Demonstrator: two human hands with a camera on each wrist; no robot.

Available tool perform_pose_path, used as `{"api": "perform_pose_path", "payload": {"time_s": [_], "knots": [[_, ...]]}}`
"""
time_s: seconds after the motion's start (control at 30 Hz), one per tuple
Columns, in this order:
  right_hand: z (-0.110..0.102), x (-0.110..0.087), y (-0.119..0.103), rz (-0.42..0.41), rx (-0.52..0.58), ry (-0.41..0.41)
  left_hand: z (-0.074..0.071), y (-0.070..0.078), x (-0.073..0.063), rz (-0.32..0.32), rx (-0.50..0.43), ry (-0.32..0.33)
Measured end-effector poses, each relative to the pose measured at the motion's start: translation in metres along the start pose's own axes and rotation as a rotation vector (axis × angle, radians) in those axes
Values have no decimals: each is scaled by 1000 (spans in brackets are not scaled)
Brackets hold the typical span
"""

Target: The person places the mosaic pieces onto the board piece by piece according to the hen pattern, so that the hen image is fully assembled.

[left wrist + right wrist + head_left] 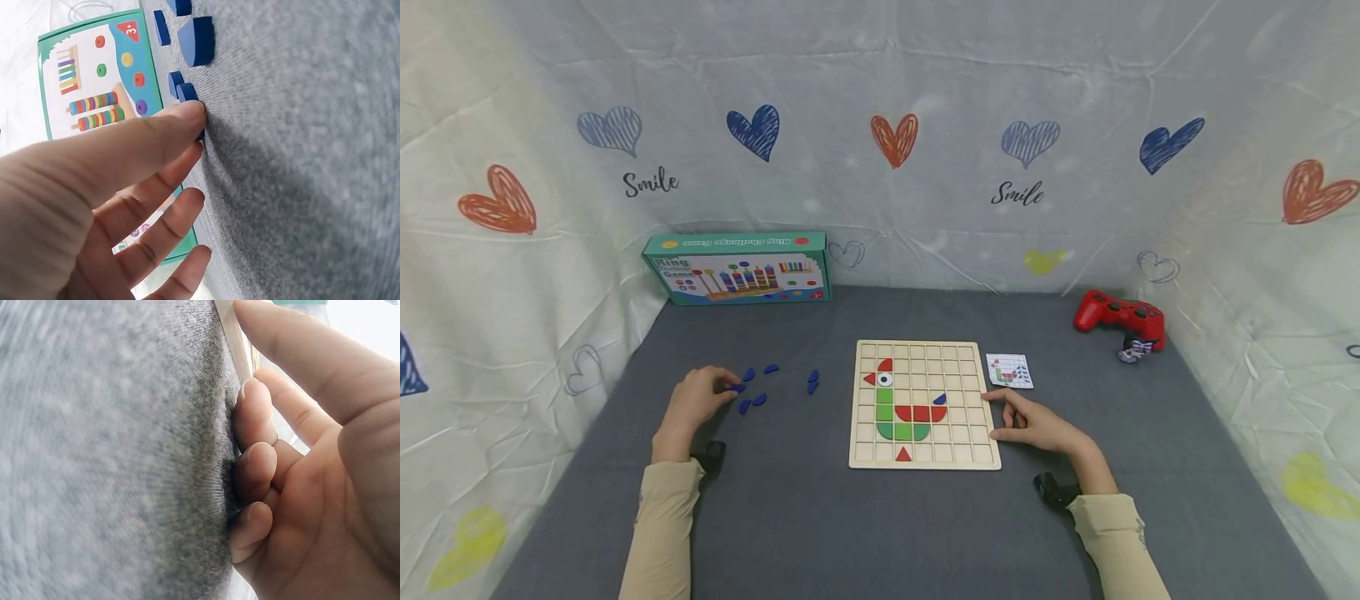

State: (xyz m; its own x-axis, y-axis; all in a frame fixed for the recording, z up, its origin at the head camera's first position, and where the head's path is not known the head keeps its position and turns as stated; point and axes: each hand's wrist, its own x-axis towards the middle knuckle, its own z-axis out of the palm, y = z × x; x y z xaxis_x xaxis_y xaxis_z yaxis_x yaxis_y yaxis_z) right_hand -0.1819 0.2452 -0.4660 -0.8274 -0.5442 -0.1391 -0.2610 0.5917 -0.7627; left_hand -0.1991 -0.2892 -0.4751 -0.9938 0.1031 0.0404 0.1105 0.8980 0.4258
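At the left, my left hand (696, 404) pinches a small blue tile with a rounded side (200, 135) between thumb and index finger, low over the cloth; the thumb mostly covers it. Several similar blue tiles (760, 399) lie loose around it. In the middle lies a wooden grid board (955, 362) bearing green tiles (885, 404), red tiles (921, 413), a white eye tile (884, 379) and one blue tile (940, 399). My right hand (1033, 423) touches the board's right edge with thumb and index finger, its other fingers curled against the cloth.
A small picture card (1009, 371) lies right of the board, showing a coloured figure. A green game box (737, 268) stands at the back left. Back right are a red game controller (1120, 317) and a small patterned item (1135, 350). A printed curtain (955, 225) surrounds the table.
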Motion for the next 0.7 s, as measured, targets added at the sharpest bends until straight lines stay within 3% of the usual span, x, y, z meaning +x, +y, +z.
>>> {"api": "perform_pose_path", "payload": {"time_s": [0.43,0.7], "knots": [[-1,-1,-2,0,6,-1,1,5,1,7,-9,6],[-1,0,-2,-4,-12,-4,-3,27,0,21,-52,45]]}}
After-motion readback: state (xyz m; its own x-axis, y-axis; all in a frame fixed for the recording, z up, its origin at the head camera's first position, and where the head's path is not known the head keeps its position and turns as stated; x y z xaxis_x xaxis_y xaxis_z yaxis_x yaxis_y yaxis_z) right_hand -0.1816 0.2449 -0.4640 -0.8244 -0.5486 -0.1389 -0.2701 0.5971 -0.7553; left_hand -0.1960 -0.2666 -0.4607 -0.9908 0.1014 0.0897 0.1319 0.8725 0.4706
